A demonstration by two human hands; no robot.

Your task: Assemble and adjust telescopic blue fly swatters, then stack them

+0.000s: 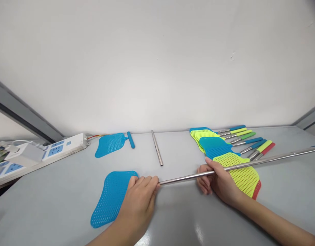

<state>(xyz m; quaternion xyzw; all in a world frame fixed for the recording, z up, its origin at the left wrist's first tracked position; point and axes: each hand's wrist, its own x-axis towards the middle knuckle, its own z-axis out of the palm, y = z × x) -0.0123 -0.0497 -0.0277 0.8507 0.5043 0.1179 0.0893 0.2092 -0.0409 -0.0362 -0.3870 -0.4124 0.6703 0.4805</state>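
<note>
1. Blue fly swatter (111, 198) at the table's (57, 201) near side; mesh head left, long metal rod (181, 178) running right.
2. Left hand (140, 198) closed round the neck; right hand (221, 181) curled about the rod farther along.
3. Probably light: mesh flexible, rod stiff, rather slick. Neck and rod seem the sound holds.
4. Rod crosses above piled swatters (245, 177), a possible snag. Beyond: loose metal tube (157, 148), second blue swatter (111, 143), power strip (75, 140).
</note>
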